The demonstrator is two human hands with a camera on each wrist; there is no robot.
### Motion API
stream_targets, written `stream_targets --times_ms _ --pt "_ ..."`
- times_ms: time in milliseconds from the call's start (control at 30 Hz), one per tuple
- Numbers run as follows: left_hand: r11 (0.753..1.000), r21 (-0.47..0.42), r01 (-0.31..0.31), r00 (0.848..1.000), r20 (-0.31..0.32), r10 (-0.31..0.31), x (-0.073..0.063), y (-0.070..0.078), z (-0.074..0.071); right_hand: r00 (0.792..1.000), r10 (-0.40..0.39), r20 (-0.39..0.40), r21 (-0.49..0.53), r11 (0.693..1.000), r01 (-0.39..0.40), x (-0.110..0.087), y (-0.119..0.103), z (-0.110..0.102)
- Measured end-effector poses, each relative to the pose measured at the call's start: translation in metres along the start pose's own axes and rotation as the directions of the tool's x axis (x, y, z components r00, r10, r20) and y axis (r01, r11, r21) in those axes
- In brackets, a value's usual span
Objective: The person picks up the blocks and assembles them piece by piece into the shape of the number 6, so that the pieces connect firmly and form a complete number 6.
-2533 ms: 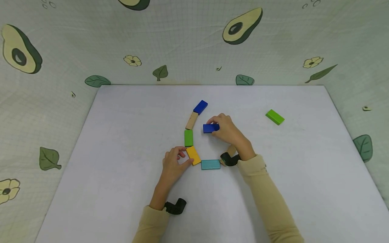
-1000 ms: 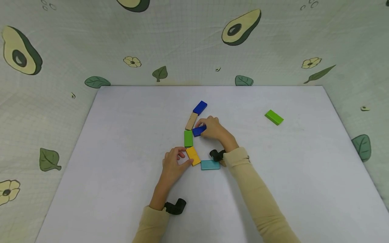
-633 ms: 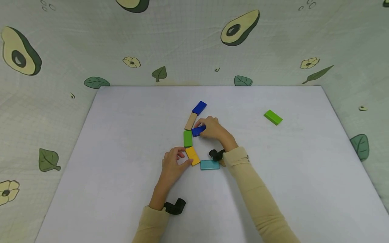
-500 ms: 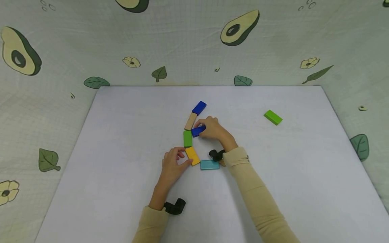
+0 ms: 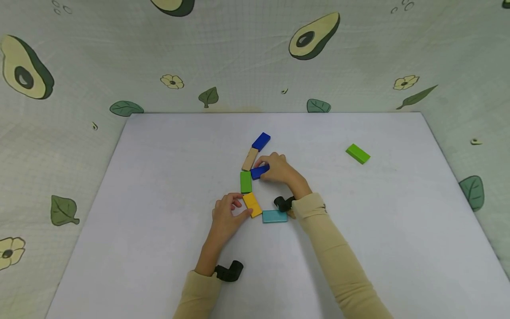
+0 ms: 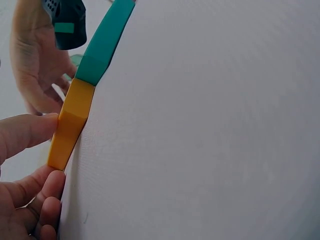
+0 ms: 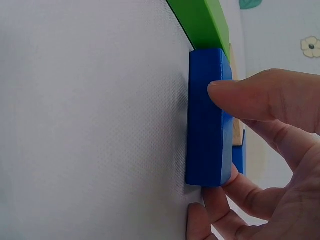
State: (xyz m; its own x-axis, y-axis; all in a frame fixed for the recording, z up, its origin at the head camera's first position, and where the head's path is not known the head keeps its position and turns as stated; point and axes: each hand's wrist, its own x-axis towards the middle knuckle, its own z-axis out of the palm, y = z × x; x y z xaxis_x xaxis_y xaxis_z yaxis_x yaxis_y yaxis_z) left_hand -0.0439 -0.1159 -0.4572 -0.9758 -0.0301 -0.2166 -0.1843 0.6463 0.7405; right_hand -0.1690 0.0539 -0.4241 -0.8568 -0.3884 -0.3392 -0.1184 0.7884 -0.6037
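My right hand [image 5: 279,168] pinches a blue block [image 7: 205,120] between thumb and fingers. The block lies low on the white table, one end right at the side of a green block [image 5: 245,182]. My left hand [image 5: 227,217] holds a yellow block [image 6: 71,120] with its thumb at one end and a finger at the other. Yellow meets the green block above it and a teal block [image 5: 274,216] to its right. Beyond the green one, a bare wood block [image 5: 250,159] and another blue block [image 5: 261,141] carry on the curved line.
Another green block [image 5: 357,153] lies alone at the far right of the white table [image 5: 159,186]. Part of a wooden block [image 5: 291,214] shows beyond the teal one, mostly hidden by the right wrist. A patterned cloth [image 5: 247,57] surrounds the table.
My right hand has carried the blue block left and toward me, from apart to the green block's side, and has since stayed there. The left hand has kept still on the yellow block.
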Motion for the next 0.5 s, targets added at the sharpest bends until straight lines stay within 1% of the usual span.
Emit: stream_targets --times_ms 233,300,500 --pt "1.0 -0.009 -0.024 1.0 -0.001 0.024 0.0 0.0 -0.002 1.0 -0.017 -0.001 0.003 1.0 0.017 0.0 0.001 -0.001" --pt "1.0 -0.009 -0.022 1.0 0.003 0.022 -0.001 0.0 -0.002 1.0 -0.022 0.003 0.014 1.0 0.022 -0.001 0.002 -0.001" --pt "1.0 -0.01 -0.022 1.0 0.01 0.022 -0.001 -0.001 -0.002 0.997 -0.08 0.0 0.07 0.994 0.08 -0.002 0.011 -0.006"
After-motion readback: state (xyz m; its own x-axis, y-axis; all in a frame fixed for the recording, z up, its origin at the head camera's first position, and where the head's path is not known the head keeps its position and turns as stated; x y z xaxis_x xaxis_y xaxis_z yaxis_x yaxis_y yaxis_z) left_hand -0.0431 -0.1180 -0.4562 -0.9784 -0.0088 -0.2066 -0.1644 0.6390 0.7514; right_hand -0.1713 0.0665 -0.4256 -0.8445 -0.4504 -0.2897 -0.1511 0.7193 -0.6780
